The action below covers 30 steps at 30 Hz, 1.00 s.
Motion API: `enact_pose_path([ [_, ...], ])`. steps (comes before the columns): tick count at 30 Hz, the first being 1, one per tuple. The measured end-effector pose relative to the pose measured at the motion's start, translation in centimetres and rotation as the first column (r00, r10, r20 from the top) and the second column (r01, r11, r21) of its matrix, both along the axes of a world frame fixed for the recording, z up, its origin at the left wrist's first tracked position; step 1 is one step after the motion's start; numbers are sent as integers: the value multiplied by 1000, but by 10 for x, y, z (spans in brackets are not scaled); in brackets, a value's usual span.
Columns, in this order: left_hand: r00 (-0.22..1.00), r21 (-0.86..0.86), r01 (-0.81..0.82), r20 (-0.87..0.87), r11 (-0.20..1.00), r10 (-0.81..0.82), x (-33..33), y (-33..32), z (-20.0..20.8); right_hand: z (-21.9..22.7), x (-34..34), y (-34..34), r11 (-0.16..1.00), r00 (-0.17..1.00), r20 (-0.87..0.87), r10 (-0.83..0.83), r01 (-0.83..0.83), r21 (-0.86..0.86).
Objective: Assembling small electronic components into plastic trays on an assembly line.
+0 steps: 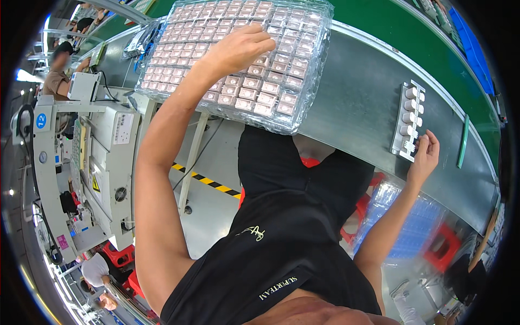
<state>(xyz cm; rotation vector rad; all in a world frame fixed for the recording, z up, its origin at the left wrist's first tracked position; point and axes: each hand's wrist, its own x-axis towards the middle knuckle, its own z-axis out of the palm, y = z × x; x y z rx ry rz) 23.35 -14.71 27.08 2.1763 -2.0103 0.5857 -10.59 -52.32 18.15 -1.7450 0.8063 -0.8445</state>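
Note:
My left hand [241, 47] is over a large clear plastic tray [299, 115] with many small pinkish, block-like parts [252, 83] in rows. Its fingers are curled together and hide whatever they hold or touch. At the right, a narrow white fixture [400, 122] lies on the table with several white cylindrical pieces [409, 104] in a row. Small white toothed pieces [409, 146] sit at its near end. My right hand [425, 157] is beside that end, its fingers bent with the tips close together. What lies between those fingertips is too small to tell.
The grey table [352, 92] borders a green belt [374, 38]. A green strip [463, 142] lies to the right of the fixture. Clear plastic trays [403, 222] and red stools [443, 246] stand below the table. At the left are a pale machine [116, 162] and a person [57, 76].

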Motion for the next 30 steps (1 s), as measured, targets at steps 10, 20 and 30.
enact_pose_path([
  [10, 984, 103, 40, -174, 994, -21, -1, -3, 0, 0, 5, -2, 996, 994, 114, -3, -7, 86],
  [20, 897, 3, -180, -410, 984, 166, 11, 14, -6, 28, 17, -3, 986, 984, -100, 150, -141, 91],
  [30, 910, 27, -244, -340, 969, 238, -13, 28, -2, 3, 13, -1, 997, 995, -81, 50, -54, -52],
])
